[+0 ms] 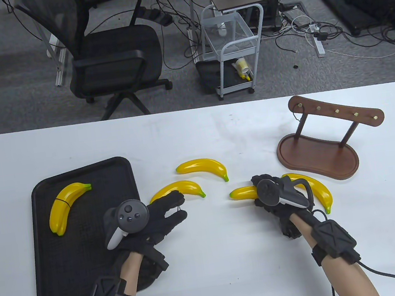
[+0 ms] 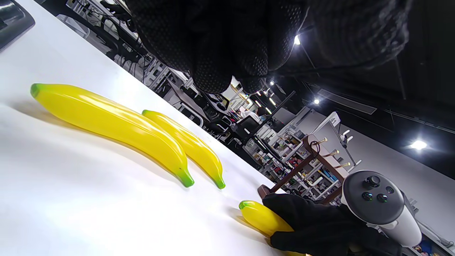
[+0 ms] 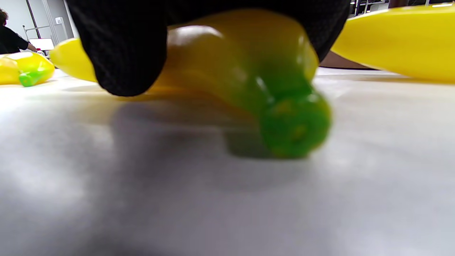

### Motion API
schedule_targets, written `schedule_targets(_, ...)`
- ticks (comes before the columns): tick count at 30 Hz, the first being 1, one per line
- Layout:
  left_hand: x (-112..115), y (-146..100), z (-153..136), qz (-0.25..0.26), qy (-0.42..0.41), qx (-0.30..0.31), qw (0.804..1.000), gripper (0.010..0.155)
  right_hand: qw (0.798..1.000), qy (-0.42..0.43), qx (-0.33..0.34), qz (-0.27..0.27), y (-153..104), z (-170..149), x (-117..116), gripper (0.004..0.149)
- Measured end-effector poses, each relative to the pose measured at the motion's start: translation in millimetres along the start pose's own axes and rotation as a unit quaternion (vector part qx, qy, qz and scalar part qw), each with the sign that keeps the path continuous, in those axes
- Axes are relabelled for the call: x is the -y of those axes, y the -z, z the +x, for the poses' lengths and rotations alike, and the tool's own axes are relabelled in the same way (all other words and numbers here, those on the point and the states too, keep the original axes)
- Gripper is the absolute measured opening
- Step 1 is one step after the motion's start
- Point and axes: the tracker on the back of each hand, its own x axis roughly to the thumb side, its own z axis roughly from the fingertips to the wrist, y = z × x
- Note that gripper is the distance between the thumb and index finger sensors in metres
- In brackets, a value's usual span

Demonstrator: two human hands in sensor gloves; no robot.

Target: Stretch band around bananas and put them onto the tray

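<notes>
A pair of yellow bananas (image 1: 68,206) bound by a black band lies on the black tray (image 1: 93,243) at the left. My left hand (image 1: 182,205) hovers just right of the tray with fingers spread. A thin dark line like a band (image 1: 180,207) runs between its index finger and thumb, close to a loose banana (image 1: 177,189). Another loose banana (image 1: 202,167) lies behind it. My right hand (image 1: 258,187) grips a third banana (image 1: 240,193) on the table; its fingers (image 3: 121,53) curl over that banana (image 3: 249,71). A fourth banana (image 1: 315,190) lies just right of that hand.
A brown wooden peg rack (image 1: 317,153) stands at the right rear of the white table (image 1: 214,270), with a dark band hanging from its left peg (image 1: 294,116). Beyond the table's far edge are an office chair (image 1: 111,57) and a small white cart (image 1: 234,54).
</notes>
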Motion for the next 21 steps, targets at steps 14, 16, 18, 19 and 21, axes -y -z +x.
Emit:
schedule_targets(14,-0.5,0.1,-0.3,0.000,-0.003,0.003,1.000,0.068,1.000,0.008,0.012,-0.013,-5.6,-8.9,8.9,0.070)
schedule_targets(16,-0.6,0.2,-0.2,0.000,-0.001,0.004,1.000,0.068,1.000,0.018,0.011,-0.024,-8.0,-14.7,15.2,0.070)
schedule_targets(18,-0.6,0.2,-0.3,0.000,-0.001,0.004,1.000,0.068,0.999,0.033,0.007,-0.032,-10.1,-20.7,20.9,0.070)
schedule_targets(19,-0.5,0.3,-0.3,0.000,-0.001,0.004,1.000,0.068,0.998,0.046,0.002,-0.040,-11.8,-25.7,24.9,0.070)
schedule_targets(21,-0.2,0.3,-0.3,0.000,-0.001,0.005,1.000,0.068,0.997,0.056,-0.001,-0.044,-13.8,-31.4,28.9,0.070)
